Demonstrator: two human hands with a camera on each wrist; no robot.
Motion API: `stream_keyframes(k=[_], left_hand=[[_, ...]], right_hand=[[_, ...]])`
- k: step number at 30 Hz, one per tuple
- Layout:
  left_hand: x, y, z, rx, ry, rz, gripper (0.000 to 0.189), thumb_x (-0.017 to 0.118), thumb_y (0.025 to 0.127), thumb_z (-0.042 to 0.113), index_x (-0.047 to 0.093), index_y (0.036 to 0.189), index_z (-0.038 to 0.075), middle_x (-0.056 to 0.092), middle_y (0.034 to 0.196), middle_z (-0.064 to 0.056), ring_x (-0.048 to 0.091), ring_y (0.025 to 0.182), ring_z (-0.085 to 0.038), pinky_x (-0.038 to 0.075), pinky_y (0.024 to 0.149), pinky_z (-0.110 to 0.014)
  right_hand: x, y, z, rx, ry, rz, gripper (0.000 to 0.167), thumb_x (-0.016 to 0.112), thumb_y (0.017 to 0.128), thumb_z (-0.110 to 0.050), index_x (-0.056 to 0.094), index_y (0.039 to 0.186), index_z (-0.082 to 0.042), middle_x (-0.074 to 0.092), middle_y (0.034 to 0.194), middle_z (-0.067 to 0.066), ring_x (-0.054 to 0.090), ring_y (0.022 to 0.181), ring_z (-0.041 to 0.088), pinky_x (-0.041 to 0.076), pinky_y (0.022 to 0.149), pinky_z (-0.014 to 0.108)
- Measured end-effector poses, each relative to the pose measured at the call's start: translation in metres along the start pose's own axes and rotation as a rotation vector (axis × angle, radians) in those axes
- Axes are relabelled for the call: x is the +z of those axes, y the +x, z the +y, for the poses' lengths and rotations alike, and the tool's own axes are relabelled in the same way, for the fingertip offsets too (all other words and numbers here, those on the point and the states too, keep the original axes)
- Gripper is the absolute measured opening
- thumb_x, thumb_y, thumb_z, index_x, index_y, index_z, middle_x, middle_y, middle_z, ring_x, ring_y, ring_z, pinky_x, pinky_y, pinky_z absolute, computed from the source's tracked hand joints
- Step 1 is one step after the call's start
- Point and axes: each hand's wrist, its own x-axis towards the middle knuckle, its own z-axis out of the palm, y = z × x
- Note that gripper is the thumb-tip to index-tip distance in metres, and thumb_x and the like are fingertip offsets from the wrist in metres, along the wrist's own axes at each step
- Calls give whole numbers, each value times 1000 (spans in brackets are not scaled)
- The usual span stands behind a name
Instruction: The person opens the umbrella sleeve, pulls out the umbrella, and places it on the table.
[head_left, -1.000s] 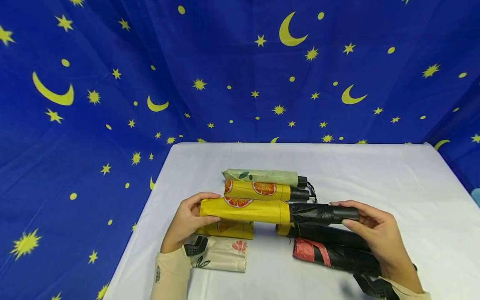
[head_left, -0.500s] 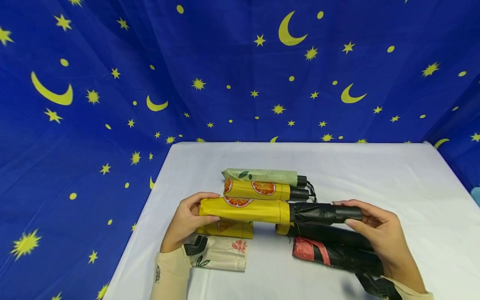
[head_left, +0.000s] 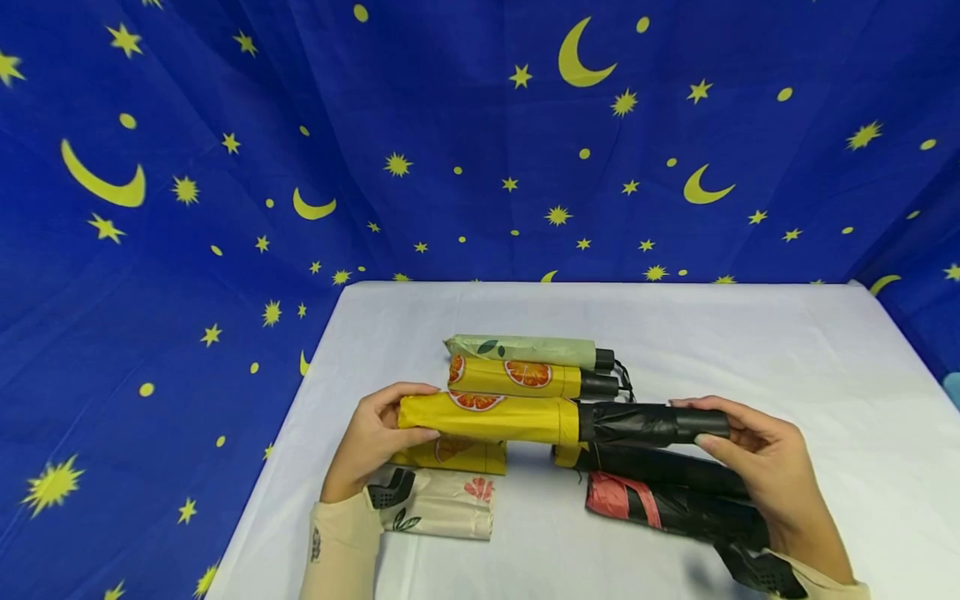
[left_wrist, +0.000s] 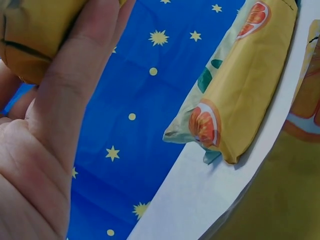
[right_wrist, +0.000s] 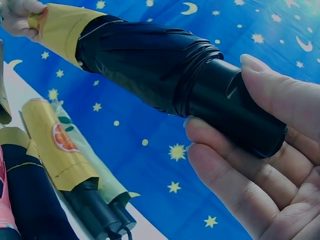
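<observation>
A folded umbrella [head_left: 637, 423] is held level above the table, its black handle end sticking out of a yellow sleeve [head_left: 517, 419] printed with orange slices. My left hand [head_left: 378, 433] pinches the sleeve's closed end between thumb and fingers. At the other end, my right hand [head_left: 761, 454] grips the black handle [right_wrist: 235, 107], thumb on one side and fingers on the other. Dark gathered fabric shows between sleeve and handle in the right wrist view. In the left wrist view, my left hand [left_wrist: 55, 105] covers part of the sleeve end.
On the white table [head_left: 540, 558], a pale green sleeved umbrella [head_left: 525, 350] and a yellow one [head_left: 517, 379] lie behind. Nearer are another yellow sleeve [head_left: 483, 458], a cream floral sleeve [head_left: 442, 504], a black umbrella [head_left: 652, 469] and a black-and-pink umbrella [head_left: 682, 510].
My right hand has moved slightly right with the handle, and a little more of the black umbrella shows outside the sleeve. My left hand and the sleeve have stayed in place.
</observation>
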Motion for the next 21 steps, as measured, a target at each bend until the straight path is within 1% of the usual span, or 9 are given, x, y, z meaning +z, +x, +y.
stream_keyframes(k=[5, 8, 11, 14, 18, 21], left_hand=[[-2, 1, -2, 40, 16, 6, 51, 78, 85, -10, 59, 132, -12, 63, 126, -20, 67, 105, -25, 60, 86, -34], [-4, 1, -3, 50, 23, 5, 50, 77, 85, -10, 58, 132, -12, 63, 125, -18, 67, 105, -25, 60, 86, -34], [-6, -1, -3, 51, 14, 27, 49, 77, 85, -11, 59, 131, -11, 64, 126, -16, 66, 105, -24, 60, 85, -32], [-10, -2, -3, 65, 9, 38, 49, 75, 86, -12, 58, 132, -12, 64, 127, -15, 66, 105, -23, 60, 84, -31], [-12, -3, -3, 63, 4, 37, 50, 74, 88, -11, 57, 134, -11, 62, 129, -15, 65, 106, -23, 59, 85, -30], [-14, -3, -4, 44, 2, 38, 50, 75, 88, -9, 57, 135, -9, 61, 130, -17, 65, 107, -23, 59, 86, -30]], right_hand=[[-3, -1, 0, -6, 3, 2, 42, 50, 86, 35, 49, 128, 28, 66, 125, 28, 69, 112, 29, 60, 84, 31], [-5, -2, -1, -6, -3, 7, 41, 50, 86, 35, 50, 127, 28, 66, 125, 28, 69, 111, 29, 60, 84, 31], [-7, -3, -2, -14, -2, 20, 41, 50, 86, 35, 50, 126, 29, 67, 124, 28, 69, 111, 29, 60, 84, 30], [-9, -3, -2, -18, 8, 30, 41, 49, 86, 36, 49, 126, 29, 67, 124, 28, 69, 111, 30, 60, 84, 31], [-11, -4, -2, -26, 20, 31, 40, 49, 87, 35, 49, 126, 30, 67, 124, 29, 68, 113, 31, 59, 86, 31], [-12, -5, -1, -40, 32, 37, 39, 50, 87, 34, 48, 126, 30, 66, 124, 30, 67, 115, 31, 59, 88, 31]])
